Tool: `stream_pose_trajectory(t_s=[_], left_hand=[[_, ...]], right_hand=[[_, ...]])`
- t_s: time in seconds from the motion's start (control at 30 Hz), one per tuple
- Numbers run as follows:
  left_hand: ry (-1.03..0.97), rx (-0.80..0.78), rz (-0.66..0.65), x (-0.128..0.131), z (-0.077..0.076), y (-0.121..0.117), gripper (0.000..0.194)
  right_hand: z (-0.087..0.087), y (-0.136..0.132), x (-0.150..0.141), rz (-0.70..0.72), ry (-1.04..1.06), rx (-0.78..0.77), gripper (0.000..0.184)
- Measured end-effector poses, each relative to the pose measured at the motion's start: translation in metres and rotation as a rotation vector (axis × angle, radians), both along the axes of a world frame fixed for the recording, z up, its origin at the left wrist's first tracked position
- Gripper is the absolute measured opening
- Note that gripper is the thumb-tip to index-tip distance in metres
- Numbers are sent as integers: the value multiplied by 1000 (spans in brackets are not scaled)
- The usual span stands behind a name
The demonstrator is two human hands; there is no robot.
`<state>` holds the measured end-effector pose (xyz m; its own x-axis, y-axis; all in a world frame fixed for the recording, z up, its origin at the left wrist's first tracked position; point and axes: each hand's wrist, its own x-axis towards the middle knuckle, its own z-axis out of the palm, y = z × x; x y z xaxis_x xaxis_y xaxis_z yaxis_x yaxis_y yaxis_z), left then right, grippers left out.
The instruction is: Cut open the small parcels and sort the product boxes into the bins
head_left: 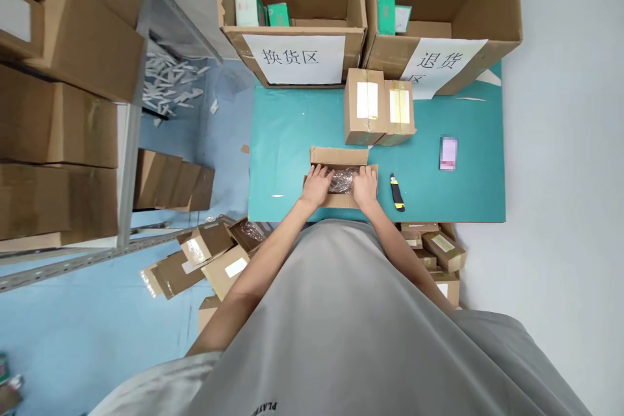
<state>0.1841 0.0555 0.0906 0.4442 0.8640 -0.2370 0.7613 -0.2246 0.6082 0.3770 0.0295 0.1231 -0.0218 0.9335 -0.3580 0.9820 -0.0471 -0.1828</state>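
Note:
A small open cardboard box (pixel 338 157) lies on the teal table (pixel 283 143), near its front edge. Inside it is something wrapped in clear plastic (pixel 342 180). My left hand (pixel 316 184) rests on the box's left side, fingers curled onto the plastic wrap. My right hand (pixel 365 186) does the same on the right side. A yellow and black utility knife (pixel 397 193) lies just right of my right hand.
Two sealed cartons (pixel 379 107) stand behind the open box. A phone (pixel 448 153) lies at the right. Two big labelled cartons (pixel 292 13) (pixel 443 13) hold green packets. Metal shelving with cartons (pixel 63 110) is left; small boxes (pixel 209 260) (pixel 436 253) litter the floor.

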Motion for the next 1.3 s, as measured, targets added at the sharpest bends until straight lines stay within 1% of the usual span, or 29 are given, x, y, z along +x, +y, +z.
stream_pose_trajectory(t_s=[0.1,0.2,0.27,0.33,0.4,0.47,0.5,0.57,0.63,0.7,0.73,0.77,0.8,0.83,0.87,0.9,0.97,1.0,1.07,1.13,1.2,1.3], left_hand=[[131,85,-31,-2,8,-14,66],[205,120,-23,-1,14,-26,55],[244,97,-15,4,12,-28,46],[275,67,12,13,5,-24,42],[286,31,67,25,-3,-17,41],[273,6,111,34,-7,-13,43],[252,17,130,36,-7,-13,45],[175,97,188,34,-4,-18,50],[73,205,317,22,2,-28,54],[-31,261,518,2,5,-38,56],[-84,251,637,-10,5,-41,60],[-141,206,762,-21,2,-43,66],[-203,122,878,-31,-2,-44,72],[-265,7,970,-39,-6,-45,75],[-323,-122,1028,-46,-11,-45,76],[-383,-252,1048,-50,-16,-46,75],[-522,-465,995,-55,-23,-51,77],[-586,-525,959,-56,-25,-55,80],[-672,-551,945,-60,-25,-66,83],[-695,-508,993,-72,-21,-79,84],[-723,-473,1043,-95,-15,-96,85],[-777,-428,1091,-146,-3,-129,85]], right_hand=[[-6,-3,6,53,-5,16,38],[-5,-13,18,117,54,65,39],[-2,-21,27,146,115,87,41],[0,-27,35,158,175,110,39],[-1,-28,44,147,227,152,39],[-6,-26,55,99,274,219,42],[-9,-23,62,64,298,256,44],[-19,-16,78,-22,365,319,51],[-32,-9,94,-132,471,341,61],[-45,-5,107,-284,619,283,70],[-51,-5,111,-377,706,210,72],[-56,-6,113,-475,797,112,74],[-61,-8,113,-576,883,-3,75],[-65,-10,112,-672,960,-122,75],[-67,-13,108,-752,1023,-226,74],[-69,-17,102,-813,1069,-299,72],[-69,-23,87,-869,1104,-354,65],[-68,-26,79,-867,1105,-355,63],[-65,-30,59,-837,1091,-351,61],[-59,-33,38,-808,1068,-354,61],[-54,-35,13,-779,1033,-357,62],[-46,-38,-37,-678,989,-357,68]])
